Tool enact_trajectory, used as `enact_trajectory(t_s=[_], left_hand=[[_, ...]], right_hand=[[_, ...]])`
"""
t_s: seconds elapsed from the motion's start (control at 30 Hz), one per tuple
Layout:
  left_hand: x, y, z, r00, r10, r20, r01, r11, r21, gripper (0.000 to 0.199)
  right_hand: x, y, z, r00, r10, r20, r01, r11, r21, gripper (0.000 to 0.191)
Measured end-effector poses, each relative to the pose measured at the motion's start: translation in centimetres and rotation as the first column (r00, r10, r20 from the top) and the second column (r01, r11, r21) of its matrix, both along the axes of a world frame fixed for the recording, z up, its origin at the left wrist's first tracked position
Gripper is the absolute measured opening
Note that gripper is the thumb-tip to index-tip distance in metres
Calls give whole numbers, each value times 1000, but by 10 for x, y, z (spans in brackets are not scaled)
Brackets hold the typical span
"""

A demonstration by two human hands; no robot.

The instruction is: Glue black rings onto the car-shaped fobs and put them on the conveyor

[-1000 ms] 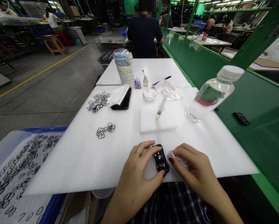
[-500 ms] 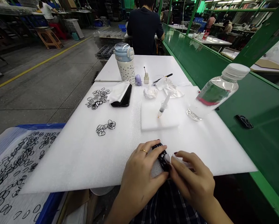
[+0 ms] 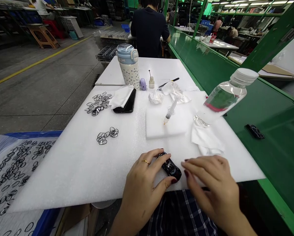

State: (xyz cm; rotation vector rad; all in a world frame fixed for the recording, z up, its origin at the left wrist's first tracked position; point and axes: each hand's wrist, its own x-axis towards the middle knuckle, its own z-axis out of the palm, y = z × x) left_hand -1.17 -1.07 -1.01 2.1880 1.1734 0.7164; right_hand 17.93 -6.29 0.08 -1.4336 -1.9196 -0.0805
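Glossy black part [image 3: 171, 167] held by left hand [image 3: 143, 185]; right hand [image 3: 211, 185] open, empty; blue-edged tray [image 3: 36, 134] holds rings [image 3: 14, 160].

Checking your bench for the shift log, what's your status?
Left hand holding glossy black part on white foam sheet. Right hand open beside it. White cloth lying off to the right.

1 L hand [image 3: 143, 183], 1 R hand [image 3: 212, 183], 1 glossy blk part [image 3: 170, 167], 2 piles blk rings [image 3: 98, 104], 4 white wipes [image 3: 207, 139], 1 syringe [image 3: 170, 112], 1 water btl [image 3: 224, 95], 1 phone [image 3: 127, 105], 1 tumbler [image 3: 128, 65], 1 foam pad [image 3: 161, 126].

Bottle [image 3: 223, 95] blocks R hand [image 3: 211, 183] (past tissue [image 3: 206, 139])
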Motion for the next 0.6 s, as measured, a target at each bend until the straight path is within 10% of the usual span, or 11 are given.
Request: enact_trajectory(t_s=[0.37,0.6], left_hand=[[-3,0,1,996,9,85,1,994,-111,40],[3,15,7,883,245,401,-148,955,-257,23]], right_hand=[[-20,-7,-17,996,25,-86,-26,1000,-15,23],[-43,10,-14,993,3,-115,-26,981,-195,50]])
